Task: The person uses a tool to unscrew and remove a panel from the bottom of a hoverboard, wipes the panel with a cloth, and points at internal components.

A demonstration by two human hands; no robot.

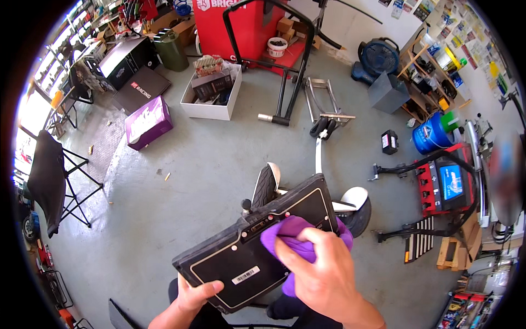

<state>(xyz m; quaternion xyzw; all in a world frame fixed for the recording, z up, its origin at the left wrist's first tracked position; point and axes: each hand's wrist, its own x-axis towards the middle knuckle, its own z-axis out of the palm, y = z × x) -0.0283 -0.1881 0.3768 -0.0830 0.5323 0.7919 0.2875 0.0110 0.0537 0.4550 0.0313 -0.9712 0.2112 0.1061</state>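
A flat black rectangular case [219, 274] with a pale line around its face, a barcode label and a small connector slot is held tilted in front of me. My left hand [198, 293] grips its lower left corner, thumb on the face. My right hand [323, 268] is closed on a purple cloth [296, 233] and presses it against the right part of the face. The cloth hides part of that side. Just beyond the case stands a small wheeled vehicle with white fenders [355, 197] and black tyres [264, 186], partly covered by the case.
On the grey floor are a purple box [148, 124], a white open box [211, 112] of parts, and a black metal frame [280, 112]. A folding chair [46, 181] stands left. At right are a blue bucket [430, 137] and a red-and-black machine [430, 189].
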